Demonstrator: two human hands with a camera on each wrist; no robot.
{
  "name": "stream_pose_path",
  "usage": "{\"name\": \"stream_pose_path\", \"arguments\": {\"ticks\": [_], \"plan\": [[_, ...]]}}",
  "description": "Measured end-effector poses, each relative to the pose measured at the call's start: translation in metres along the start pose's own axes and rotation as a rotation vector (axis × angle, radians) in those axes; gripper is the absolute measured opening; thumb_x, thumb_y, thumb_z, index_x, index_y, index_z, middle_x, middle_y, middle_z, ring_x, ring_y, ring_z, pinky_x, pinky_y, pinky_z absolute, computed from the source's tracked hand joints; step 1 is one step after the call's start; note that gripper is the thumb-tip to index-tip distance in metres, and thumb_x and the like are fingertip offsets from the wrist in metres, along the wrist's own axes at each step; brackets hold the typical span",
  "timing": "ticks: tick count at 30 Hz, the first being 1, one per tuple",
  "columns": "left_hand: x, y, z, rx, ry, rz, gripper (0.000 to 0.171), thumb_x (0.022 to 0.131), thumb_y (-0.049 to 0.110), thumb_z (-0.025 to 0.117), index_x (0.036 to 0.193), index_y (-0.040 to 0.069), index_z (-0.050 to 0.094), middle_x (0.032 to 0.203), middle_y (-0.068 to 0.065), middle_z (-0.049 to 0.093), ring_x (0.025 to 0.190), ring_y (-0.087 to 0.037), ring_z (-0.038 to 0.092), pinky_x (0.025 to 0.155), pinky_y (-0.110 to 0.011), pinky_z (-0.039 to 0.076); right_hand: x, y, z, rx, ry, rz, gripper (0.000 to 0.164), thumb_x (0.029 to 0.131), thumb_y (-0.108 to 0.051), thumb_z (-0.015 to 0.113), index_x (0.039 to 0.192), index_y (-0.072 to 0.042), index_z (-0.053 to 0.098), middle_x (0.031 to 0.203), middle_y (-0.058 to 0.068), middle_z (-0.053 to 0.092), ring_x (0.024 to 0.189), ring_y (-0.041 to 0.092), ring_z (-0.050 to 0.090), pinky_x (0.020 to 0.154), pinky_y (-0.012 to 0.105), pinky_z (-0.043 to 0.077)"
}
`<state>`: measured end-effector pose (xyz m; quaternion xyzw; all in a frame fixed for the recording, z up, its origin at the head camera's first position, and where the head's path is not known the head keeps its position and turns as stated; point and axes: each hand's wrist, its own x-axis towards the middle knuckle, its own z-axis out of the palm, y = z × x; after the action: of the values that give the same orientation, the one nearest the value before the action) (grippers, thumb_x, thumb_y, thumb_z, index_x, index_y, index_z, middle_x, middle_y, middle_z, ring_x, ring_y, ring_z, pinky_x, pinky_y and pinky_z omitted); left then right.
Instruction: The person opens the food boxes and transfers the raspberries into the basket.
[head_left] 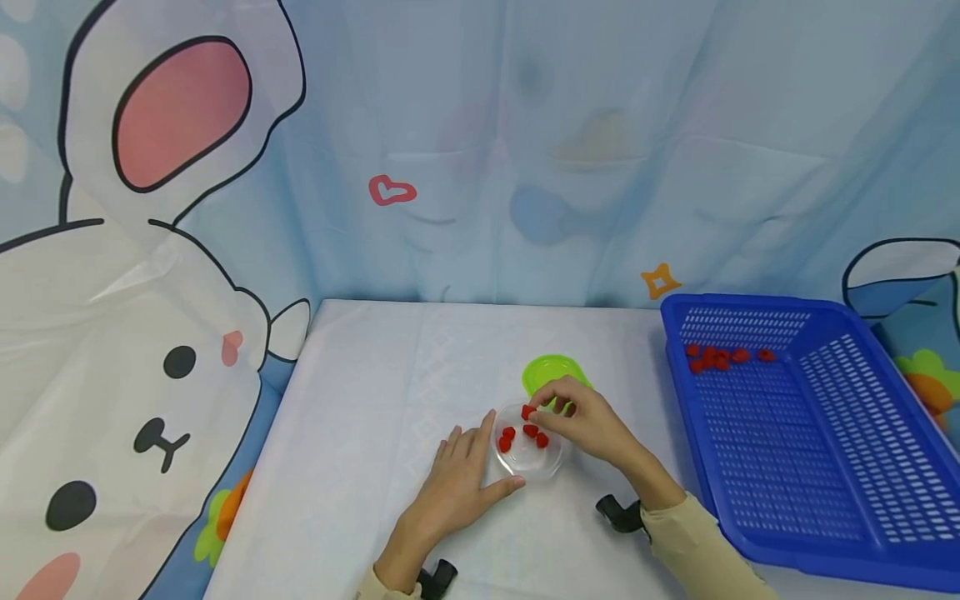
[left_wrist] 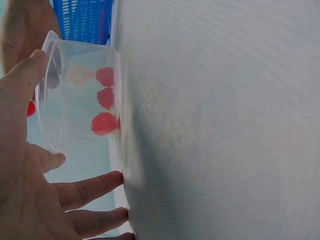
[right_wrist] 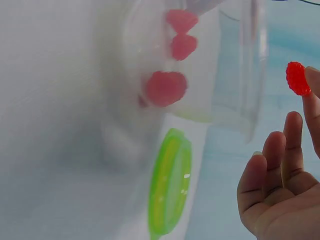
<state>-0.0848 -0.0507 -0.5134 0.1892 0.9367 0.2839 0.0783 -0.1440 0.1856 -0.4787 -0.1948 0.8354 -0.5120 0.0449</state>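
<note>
A clear plastic cup [head_left: 536, 469] stands on the white table with several red raspberries [head_left: 542, 440] at its bottom. My left hand [head_left: 457, 487] steadies it, forefinger along its left side and thumb along the near side, fingers straight. In the left wrist view the other fingertips reach down to the tablecloth. Over the cup's far right rim, my right hand [head_left: 573, 417] pinches one raspberry [right_wrist: 297, 78] between thumb and forefinger. The right hand's other fingers [right_wrist: 272, 155] are loosely bent. Just behind the cup lies a bright green lid [head_left: 551, 368], partly covered by the right hand.
On the right stands a large blue plastic basket [head_left: 810, 467] with several more raspberries [head_left: 712, 358] at its far left end. Black camera mounts sit at both wrists. A printed curtain [head_left: 480, 150] hangs behind the table and down its left side.
</note>
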Motion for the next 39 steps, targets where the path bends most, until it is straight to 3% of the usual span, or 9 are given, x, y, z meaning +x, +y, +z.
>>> {"name": "stream_pose_path", "arguments": {"ticks": [6, 12, 18, 22, 28, 34, 36, 39], "plan": [[0.001, -0.001, 0.001, -0.004, -0.002, 0.000, 0.099, 0.089, 0.073, 0.053, 0.162, 0.019, 0.013, 0.152, -0.013, 0.042, 0.141, -0.047, 0.030, 0.113, -0.063, 0.024, -0.004, -0.020, -0.004, -0.013, 0.026, 0.005, 0.013, 0.089, -0.014, 0.078, 0.100, -0.014, 0.072, 0.094, -0.001, 0.061, 0.083, 0.022, 0.056, 0.071, 0.034, 0.051], [0.002, 0.000, 0.001, -0.005, 0.000, -0.001, 0.099, 0.089, 0.070, 0.056, 0.162, 0.017, 0.015, 0.153, -0.013, 0.041, 0.141, -0.047, 0.031, 0.112, -0.064, 0.024, -0.010, -0.049, -0.020, -0.048, 0.072, -0.047, 0.012, 0.090, -0.014, 0.077, 0.100, -0.017, 0.072, 0.092, -0.003, 0.061, 0.083, 0.021, 0.056, 0.071, 0.032, 0.050], [0.002, 0.000, 0.000, -0.016, -0.004, -0.011, 0.099, 0.089, 0.069, 0.058, 0.162, 0.017, 0.016, 0.153, -0.013, 0.041, 0.141, -0.046, 0.031, 0.113, -0.063, 0.023, -0.019, -0.073, -0.047, -0.098, 0.114, -0.087, 0.013, 0.091, -0.010, 0.074, 0.103, -0.017, 0.072, 0.096, -0.004, 0.065, 0.084, 0.019, 0.055, 0.072, 0.029, 0.049], [0.002, 0.000, 0.001, -0.022, -0.001, -0.006, 0.099, 0.089, 0.069, 0.059, 0.162, 0.017, 0.016, 0.152, -0.013, 0.042, 0.141, -0.047, 0.031, 0.113, -0.063, 0.023, -0.027, -0.077, -0.077, -0.162, 0.153, -0.057, 0.012, 0.093, -0.014, 0.073, 0.104, -0.017, 0.072, 0.102, -0.003, 0.066, 0.085, 0.017, 0.055, 0.070, 0.026, 0.048], [0.001, -0.001, 0.002, -0.021, 0.003, -0.002, 0.100, 0.088, 0.070, 0.058, 0.162, 0.017, 0.015, 0.149, -0.014, 0.044, 0.141, -0.048, 0.031, 0.113, -0.063, 0.024, -0.037, -0.055, -0.135, -0.205, 0.228, 0.132, 0.021, 0.096, -0.028, 0.070, 0.111, -0.013, 0.070, 0.099, 0.004, 0.063, 0.078, 0.020, 0.054, 0.060, 0.027, 0.046], [0.001, -0.002, 0.003, -0.017, 0.005, -0.004, 0.100, 0.088, 0.071, 0.058, 0.162, 0.018, 0.015, 0.149, -0.015, 0.045, 0.141, -0.048, 0.031, 0.113, -0.063, 0.024, -0.041, -0.006, -0.193, -0.265, 0.305, 0.306, 0.045, 0.096, -0.045, 0.066, 0.122, -0.009, 0.065, 0.110, -0.002, 0.061, 0.090, 0.010, 0.055, 0.070, 0.027, 0.046], [0.001, -0.002, 0.003, -0.017, 0.006, -0.002, 0.100, 0.088, 0.071, 0.057, 0.162, 0.018, 0.015, 0.149, -0.015, 0.045, 0.141, -0.048, 0.031, 0.113, -0.063, 0.023, -0.040, 0.015, -0.207, -0.292, 0.319, 0.361, 0.054, 0.095, -0.051, 0.063, 0.126, -0.007, 0.063, 0.117, 0.000, 0.058, 0.096, 0.013, 0.053, 0.072, 0.032, 0.045], [0.002, -0.001, 0.003, -0.024, 0.004, -0.004, 0.100, 0.088, 0.070, 0.057, 0.162, 0.018, 0.015, 0.149, -0.015, 0.044, 0.141, -0.047, 0.031, 0.113, -0.063, 0.023, -0.041, 0.048, -0.223, -0.332, 0.320, 0.426, 0.059, 0.097, -0.053, 0.059, 0.127, -0.003, 0.060, 0.125, 0.013, 0.054, 0.106, 0.028, 0.050, 0.077, 0.045, 0.045]]}}
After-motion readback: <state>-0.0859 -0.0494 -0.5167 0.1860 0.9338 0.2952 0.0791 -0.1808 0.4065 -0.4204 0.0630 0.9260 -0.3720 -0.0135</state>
